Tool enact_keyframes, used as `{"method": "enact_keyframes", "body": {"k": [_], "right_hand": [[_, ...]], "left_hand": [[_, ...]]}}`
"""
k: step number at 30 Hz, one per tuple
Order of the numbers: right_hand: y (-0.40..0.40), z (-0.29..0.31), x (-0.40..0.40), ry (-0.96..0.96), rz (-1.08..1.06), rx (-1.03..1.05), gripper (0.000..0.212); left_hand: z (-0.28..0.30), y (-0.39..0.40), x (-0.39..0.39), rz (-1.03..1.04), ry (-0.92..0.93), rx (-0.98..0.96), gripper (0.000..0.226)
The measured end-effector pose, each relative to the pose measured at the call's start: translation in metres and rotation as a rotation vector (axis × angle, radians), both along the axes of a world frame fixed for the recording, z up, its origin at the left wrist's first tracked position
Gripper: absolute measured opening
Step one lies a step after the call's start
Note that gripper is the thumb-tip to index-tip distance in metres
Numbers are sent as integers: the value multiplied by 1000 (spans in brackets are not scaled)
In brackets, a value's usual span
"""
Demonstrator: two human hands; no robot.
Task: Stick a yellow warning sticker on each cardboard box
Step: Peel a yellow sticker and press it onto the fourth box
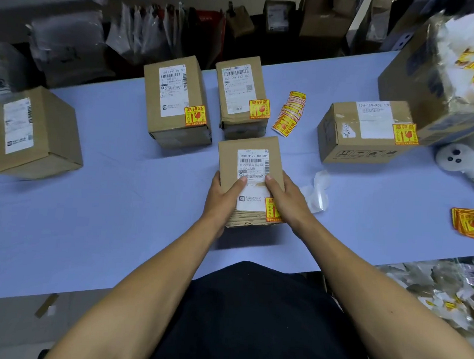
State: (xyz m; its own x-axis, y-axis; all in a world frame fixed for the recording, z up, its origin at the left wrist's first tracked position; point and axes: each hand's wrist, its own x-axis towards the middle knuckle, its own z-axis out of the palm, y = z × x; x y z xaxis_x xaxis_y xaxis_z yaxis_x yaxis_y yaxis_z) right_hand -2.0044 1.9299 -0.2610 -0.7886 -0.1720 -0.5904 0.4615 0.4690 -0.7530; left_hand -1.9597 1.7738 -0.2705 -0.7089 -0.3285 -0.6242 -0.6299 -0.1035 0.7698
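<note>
Near the front-centre of the table (116, 227), both hands are on the middle box (249, 163): left hand (223, 195) wraps its left side with the thumb on the white shipping label (251, 177), right hand (283, 198) wraps the right side, thumb on top, palm half covering the yellow warning sticker (271, 209) at the label's near-right corner. So this box looks done. Three more carry stickers: two upright boxes toward the back edge, left one (177, 100) and right one (242, 96), plus a flat box (366, 131) toward the right edge. The box near the left edge (36, 133) shows no sticker from this angle, probably the one left. Spare stickers: a loose strip (288, 113) right of the back pair, a stack (469, 222) at the near-right corner, a peeled backing (317, 192) just right of the held box. Handling guess: small taped carton, stiff walls, likely light but marked fragile; grip opposite side faces, low, don't squeeze the crumpled near edge. Stickers are thin and floppy, pinch a corner.
</note>
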Motion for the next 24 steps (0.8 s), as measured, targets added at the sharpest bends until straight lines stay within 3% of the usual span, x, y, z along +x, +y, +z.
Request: {"method": "enact_keyframes", "body": {"k": [3, 6, 10, 13, 17, 24], "right_hand": [[0, -4, 4, 51, 20, 4, 45], [0, -3, 3, 52, 43, 41, 53], [-2, 0, 12, 65, 71, 35, 44], [-17, 0, 29, 57, 101, 40, 49], [-61, -3, 47, 38, 204, 73, 66], [-163, 7, 56, 83, 364, 1, 45]], "left_hand": [[-1, 5, 2, 6, 29, 30, 60], [-1, 4, 1, 12, 40, 19, 54], [2, 1, 12, 22, 53, 17, 50], [5, -14, 34, 62, 65, 16, 50], [7, -51, 68, 166, 61, 11, 47], [22, -143, 97, 355, 58, -51, 34]]}}
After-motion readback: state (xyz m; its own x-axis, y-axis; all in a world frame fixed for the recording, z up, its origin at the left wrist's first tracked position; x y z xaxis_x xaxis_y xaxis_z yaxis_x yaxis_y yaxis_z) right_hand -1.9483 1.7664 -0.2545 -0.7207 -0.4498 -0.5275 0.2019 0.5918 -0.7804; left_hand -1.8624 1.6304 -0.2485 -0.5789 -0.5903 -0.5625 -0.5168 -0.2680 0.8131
